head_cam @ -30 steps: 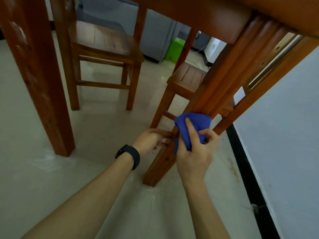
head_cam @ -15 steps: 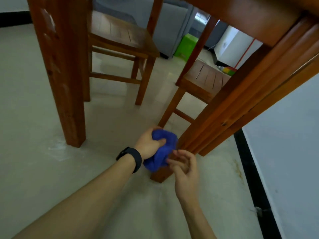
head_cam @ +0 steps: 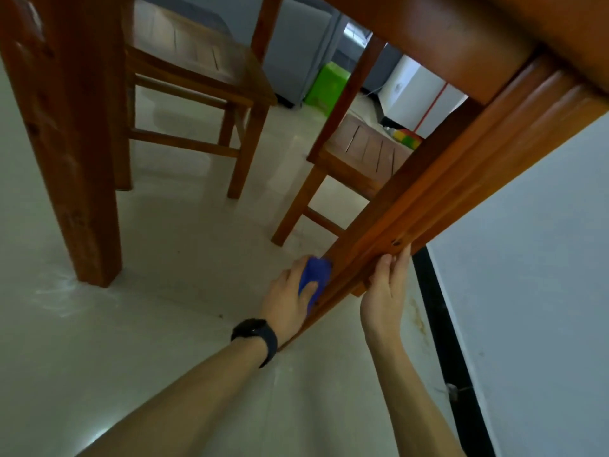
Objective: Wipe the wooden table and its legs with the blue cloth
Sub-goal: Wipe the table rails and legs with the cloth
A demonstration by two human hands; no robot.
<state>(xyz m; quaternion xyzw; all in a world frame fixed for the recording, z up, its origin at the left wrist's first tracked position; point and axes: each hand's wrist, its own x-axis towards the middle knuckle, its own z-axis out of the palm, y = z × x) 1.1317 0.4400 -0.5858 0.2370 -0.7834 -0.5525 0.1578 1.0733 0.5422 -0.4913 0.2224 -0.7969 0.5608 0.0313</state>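
Note:
From under the wooden table (head_cam: 461, 37) I see its grooved leg (head_cam: 438, 189) slanting down to the floor near the wall. My left hand (head_cam: 290, 298), with a black watch on the wrist, grips the bunched blue cloth (head_cam: 314, 275) and holds it against the left side of that leg, low down. My right hand (head_cam: 385, 288) rests on the leg's right side with the fingers stretched along the wood, holding nothing. A second table leg (head_cam: 66, 136) stands thick at the left.
Two wooden chairs, one (head_cam: 194, 70) behind the left leg and one (head_cam: 356, 159) behind the grooved leg, stand on the pale tiled floor (head_cam: 184, 324). A white wall (head_cam: 527, 291) with a black skirting strip runs close on the right. A green bin (head_cam: 326, 84) stands far back.
The cloth passed from my right hand to my left hand, which now holds it against the leg's left side. My right hand moved onto the leg's right side.

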